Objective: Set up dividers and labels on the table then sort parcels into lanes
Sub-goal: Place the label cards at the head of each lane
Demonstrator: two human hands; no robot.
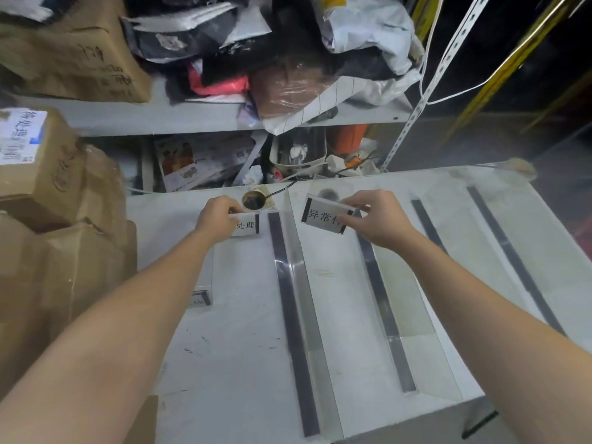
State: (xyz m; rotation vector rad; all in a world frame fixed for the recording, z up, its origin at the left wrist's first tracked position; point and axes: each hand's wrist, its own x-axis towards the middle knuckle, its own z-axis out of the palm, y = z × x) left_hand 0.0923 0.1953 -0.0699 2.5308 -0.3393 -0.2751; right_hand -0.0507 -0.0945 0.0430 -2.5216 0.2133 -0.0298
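On the white table (243, 331) stand clear acrylic dividers with dark base strips: one left of centre (293, 283), a second right of centre (381, 302), and two more strips farther right (512, 261). My left hand (217, 219) pinches a white label card (248, 225) with black characters at the far end of the left lane. My right hand (371, 219) holds a second label card (323, 216), tilted, at the far end of the middle lane. A third label holder (200, 298) lies on the table under my left forearm.
Cardboard boxes (54, 193) are stacked at the left edge of the table. Behind it a metal shelf (198, 118) holds piled parcels and bags (288, 59). A round cable hole (253, 200) with a cable sits at the table's far edge. Yellow rack posts rise at right.
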